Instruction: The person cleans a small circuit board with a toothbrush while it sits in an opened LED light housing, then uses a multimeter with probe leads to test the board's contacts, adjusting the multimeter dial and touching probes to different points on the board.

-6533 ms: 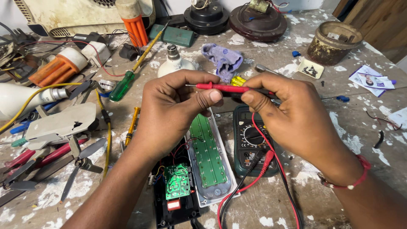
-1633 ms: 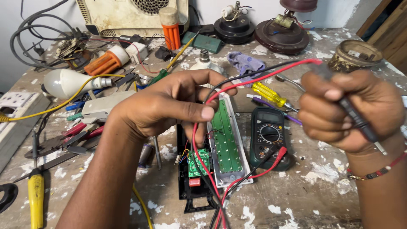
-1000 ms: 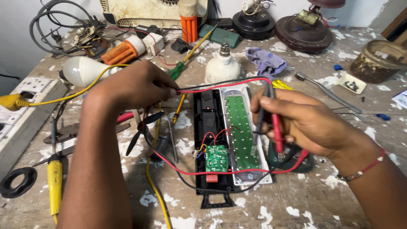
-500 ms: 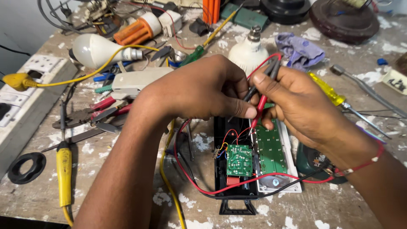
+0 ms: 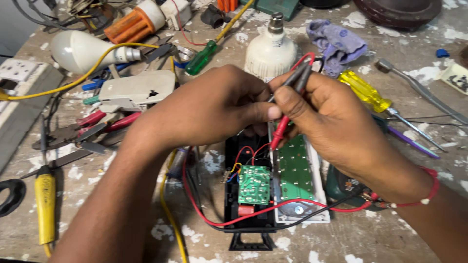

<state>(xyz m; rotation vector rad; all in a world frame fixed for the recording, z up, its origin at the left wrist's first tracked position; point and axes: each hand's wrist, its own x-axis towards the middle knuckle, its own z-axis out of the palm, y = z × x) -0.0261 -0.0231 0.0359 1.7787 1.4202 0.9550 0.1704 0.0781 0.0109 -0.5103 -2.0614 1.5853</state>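
An opened black housing (image 5: 249, 234) lies on the bench with a small green circuit board (image 5: 253, 185) inside and a long green LED board (image 5: 295, 170) in a white tray beside it. My right hand (image 5: 341, 129) grips a red probe (image 5: 280, 132) and a black probe (image 5: 298, 78) together, the red tip pointing down at the boards. My left hand (image 5: 214, 109) is curled over the housing's top end, its thumb and fingers closed at the black probe's lower end. Red and black leads (image 5: 243, 222) loop round to a dark multimeter (image 5: 341, 184), partly hidden under my right wrist.
A white bulb (image 5: 271, 48), a purple cloth (image 5: 336, 41) and a yellow screwdriver (image 5: 364, 90) lie behind the hands. To the left are a green screwdriver (image 5: 200, 58), a second bulb (image 5: 80, 48), a beige casing (image 5: 136, 87), red-handled pliers (image 5: 105, 121) and a yellow-handled tool (image 5: 45, 207).
The view has closed in on the hands. My right hand has brought both probes together over the boards, and my left hand has come across to meet them.
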